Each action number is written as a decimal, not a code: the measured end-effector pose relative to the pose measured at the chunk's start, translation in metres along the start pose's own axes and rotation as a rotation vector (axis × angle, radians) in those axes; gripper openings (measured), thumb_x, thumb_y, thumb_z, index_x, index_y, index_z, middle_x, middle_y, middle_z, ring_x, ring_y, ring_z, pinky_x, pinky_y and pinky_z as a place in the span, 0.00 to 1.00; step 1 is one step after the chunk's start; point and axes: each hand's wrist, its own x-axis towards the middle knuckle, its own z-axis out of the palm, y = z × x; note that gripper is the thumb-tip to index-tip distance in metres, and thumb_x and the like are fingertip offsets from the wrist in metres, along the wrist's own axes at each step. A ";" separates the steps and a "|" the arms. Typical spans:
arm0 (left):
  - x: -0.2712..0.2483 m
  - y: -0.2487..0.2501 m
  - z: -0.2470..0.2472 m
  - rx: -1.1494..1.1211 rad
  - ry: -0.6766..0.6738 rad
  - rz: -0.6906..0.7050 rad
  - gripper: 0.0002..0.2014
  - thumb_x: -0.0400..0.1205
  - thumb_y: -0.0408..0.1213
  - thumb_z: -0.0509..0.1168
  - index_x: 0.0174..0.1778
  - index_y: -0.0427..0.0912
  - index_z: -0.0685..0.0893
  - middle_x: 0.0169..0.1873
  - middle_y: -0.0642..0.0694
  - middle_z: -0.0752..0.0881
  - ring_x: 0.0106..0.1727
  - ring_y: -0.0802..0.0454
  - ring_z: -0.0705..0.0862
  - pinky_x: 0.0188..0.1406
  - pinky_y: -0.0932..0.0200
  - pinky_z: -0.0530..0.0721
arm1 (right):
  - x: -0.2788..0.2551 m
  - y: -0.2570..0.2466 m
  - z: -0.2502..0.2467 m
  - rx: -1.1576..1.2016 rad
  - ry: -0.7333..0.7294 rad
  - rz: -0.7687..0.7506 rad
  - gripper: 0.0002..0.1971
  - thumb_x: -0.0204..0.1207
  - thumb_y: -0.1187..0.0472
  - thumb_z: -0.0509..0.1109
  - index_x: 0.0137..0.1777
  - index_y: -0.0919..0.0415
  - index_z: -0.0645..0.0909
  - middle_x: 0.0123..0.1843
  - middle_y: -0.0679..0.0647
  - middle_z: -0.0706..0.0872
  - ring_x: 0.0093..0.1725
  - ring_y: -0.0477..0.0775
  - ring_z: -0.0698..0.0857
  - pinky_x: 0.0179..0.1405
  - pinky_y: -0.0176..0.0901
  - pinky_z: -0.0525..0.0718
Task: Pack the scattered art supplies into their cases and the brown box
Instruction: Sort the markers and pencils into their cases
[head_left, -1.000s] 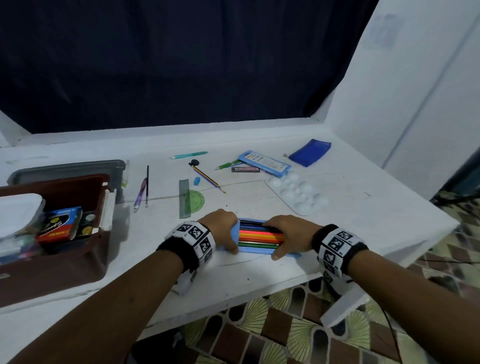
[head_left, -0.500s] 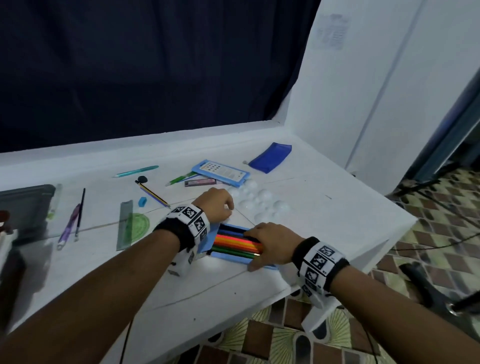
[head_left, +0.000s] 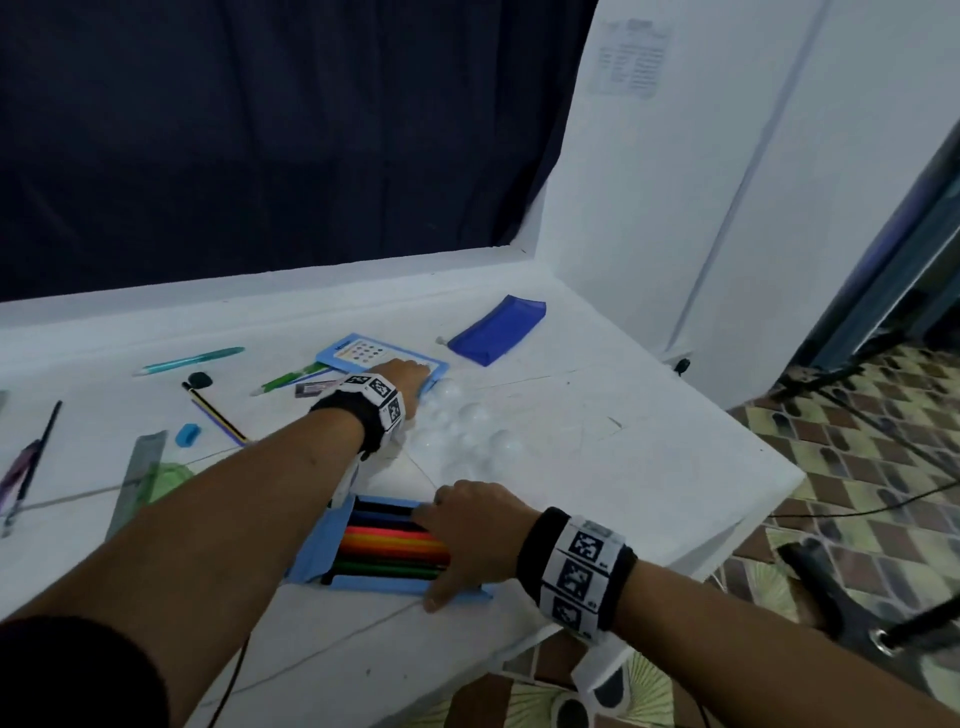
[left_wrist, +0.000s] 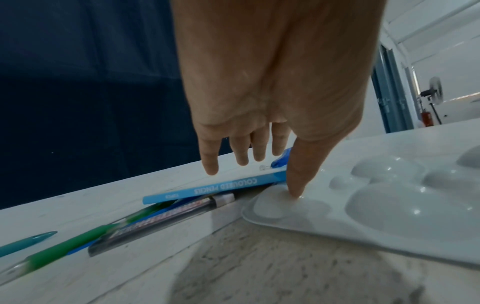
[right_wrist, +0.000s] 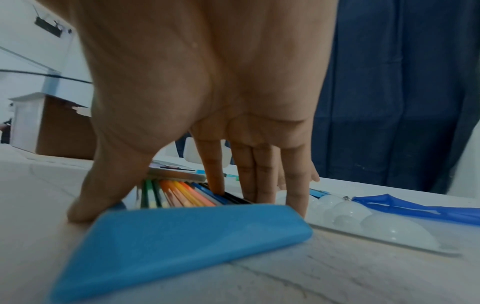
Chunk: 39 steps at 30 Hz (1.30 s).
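Note:
An open light-blue tray (head_left: 363, 582) of coloured pencils (head_left: 389, 545) lies near the table's front edge. My right hand (head_left: 467, 540) rests on it with straight fingers pressing the pencils (right_wrist: 179, 193) and the thumb at the tray's near edge; the tray's blue flap (right_wrist: 182, 236) lies in front. My left hand (head_left: 410, 376) is stretched out to the light-blue coloured-pencil box (head_left: 358, 353). Its fingers (left_wrist: 210, 164) hover spread over the box (left_wrist: 221, 187), and the thumb touches the white palette (left_wrist: 376, 205). The brown box is outside the head view.
The white palette (head_left: 467, 431) lies between the hands. A dark blue pouch (head_left: 496, 330) sits at the back right. A green pen (head_left: 291, 378), teal pen (head_left: 189, 360), striped pencil (head_left: 215, 413), blue eraser (head_left: 188, 434) and ruler (head_left: 137, 473) lie to the left. The table edge (head_left: 727, 519) runs along the right.
My left hand let go of the pencil tray and reached forward to the pencil box. The right hand stayed on the tray. The head view swung right, losing the brown box.

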 end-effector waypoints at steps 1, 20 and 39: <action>0.002 0.000 0.000 0.007 -0.016 -0.014 0.23 0.80 0.33 0.66 0.72 0.40 0.75 0.65 0.38 0.81 0.63 0.39 0.82 0.57 0.50 0.83 | 0.000 0.000 -0.001 -0.007 -0.001 -0.013 0.40 0.65 0.30 0.75 0.67 0.60 0.75 0.50 0.61 0.83 0.45 0.61 0.83 0.44 0.54 0.87; -0.020 -0.028 -0.010 0.014 0.524 0.026 0.10 0.80 0.33 0.62 0.53 0.50 0.85 0.46 0.48 0.88 0.49 0.43 0.82 0.44 0.52 0.71 | 0.001 0.011 0.006 -0.024 0.048 -0.066 0.38 0.67 0.31 0.74 0.67 0.60 0.75 0.51 0.60 0.82 0.46 0.61 0.82 0.46 0.53 0.86; -0.238 -0.115 0.037 -1.528 0.766 -0.630 0.20 0.74 0.23 0.68 0.57 0.46 0.73 0.37 0.29 0.87 0.22 0.47 0.84 0.26 0.50 0.88 | -0.006 0.000 0.008 0.167 0.064 0.040 0.36 0.65 0.36 0.78 0.71 0.50 0.77 0.60 0.52 0.86 0.56 0.53 0.83 0.56 0.48 0.82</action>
